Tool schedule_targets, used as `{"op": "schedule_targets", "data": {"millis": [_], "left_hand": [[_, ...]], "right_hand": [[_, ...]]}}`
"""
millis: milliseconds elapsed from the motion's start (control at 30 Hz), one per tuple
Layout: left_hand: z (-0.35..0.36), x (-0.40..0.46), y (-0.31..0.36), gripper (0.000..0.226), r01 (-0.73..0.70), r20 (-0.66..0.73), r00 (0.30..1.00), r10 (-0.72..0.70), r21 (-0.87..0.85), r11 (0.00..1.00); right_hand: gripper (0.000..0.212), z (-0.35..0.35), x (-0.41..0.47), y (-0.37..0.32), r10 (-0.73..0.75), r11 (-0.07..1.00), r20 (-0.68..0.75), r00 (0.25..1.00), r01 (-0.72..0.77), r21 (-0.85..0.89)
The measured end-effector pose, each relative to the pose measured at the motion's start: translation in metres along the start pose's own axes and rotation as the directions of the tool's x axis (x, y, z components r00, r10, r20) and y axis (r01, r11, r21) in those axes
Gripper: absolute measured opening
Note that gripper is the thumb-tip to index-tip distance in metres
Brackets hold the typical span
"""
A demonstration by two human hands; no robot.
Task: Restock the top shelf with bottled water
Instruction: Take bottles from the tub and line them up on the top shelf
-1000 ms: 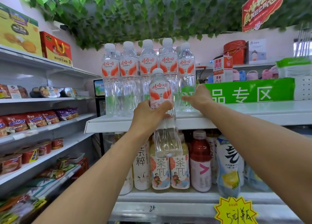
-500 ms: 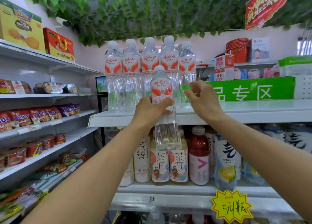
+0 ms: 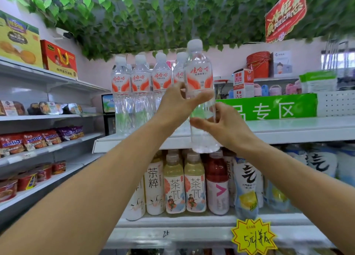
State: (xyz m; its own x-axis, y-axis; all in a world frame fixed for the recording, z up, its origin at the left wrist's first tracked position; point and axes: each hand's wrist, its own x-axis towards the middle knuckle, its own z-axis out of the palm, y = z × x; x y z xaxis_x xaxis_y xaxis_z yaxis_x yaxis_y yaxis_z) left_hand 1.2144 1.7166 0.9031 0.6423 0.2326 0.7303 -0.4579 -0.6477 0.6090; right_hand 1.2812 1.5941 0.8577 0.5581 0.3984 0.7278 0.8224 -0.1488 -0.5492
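A clear water bottle (image 3: pixel 198 76) with an orange-and-white label is held upright in front of the white top shelf (image 3: pixel 288 131), its base just below the shelf edge. My left hand (image 3: pixel 177 102) grips the bottle at its middle. My right hand (image 3: pixel 224 126) holds its lower part from the right, fingers curled round it. A row of several matching water bottles (image 3: pixel 141 85) stands on the shelf's left part, just behind and left of the held one.
Tea and juice bottles (image 3: pixel 194 181) fill the shelf below. A green sign (image 3: pixel 272 106) and cartons stand behind the top shelf at right. Snack shelves (image 3: pixel 48 149) run along the left. Artificial vines (image 3: pixel 153 14) hang overhead. A yellow price tag (image 3: pixel 253 237) sticks out low.
The bottle has risen from below the shelf edge to shelf height. My right hand left the row's rightmost bottle and came onto the held bottle's lower part.
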Motion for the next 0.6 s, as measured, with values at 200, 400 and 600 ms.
{"op": "schedule_targets", "data": {"millis": [200,400,600], "left_hand": [[-0.020,0.040,0.003,0.060,-0.131,-0.035,0.984,0.173,0.514,0.848],[-0.039,0.088,0.001,0.072,-0.131,0.044,0.987,0.156,0.780,0.612],[-0.032,0.104,-0.002,0.074,-0.134,0.096,0.990,0.103,0.867,0.479]], "right_hand": [[0.055,-0.020,0.049,0.013,0.054,0.998,-0.047,0.997,-0.053,0.020],[0.061,-0.009,0.070,0.037,0.171,0.985,-0.048,0.984,-0.170,0.014],[0.076,-0.002,0.080,0.046,0.252,0.967,-0.002,0.968,-0.252,0.044]]}}
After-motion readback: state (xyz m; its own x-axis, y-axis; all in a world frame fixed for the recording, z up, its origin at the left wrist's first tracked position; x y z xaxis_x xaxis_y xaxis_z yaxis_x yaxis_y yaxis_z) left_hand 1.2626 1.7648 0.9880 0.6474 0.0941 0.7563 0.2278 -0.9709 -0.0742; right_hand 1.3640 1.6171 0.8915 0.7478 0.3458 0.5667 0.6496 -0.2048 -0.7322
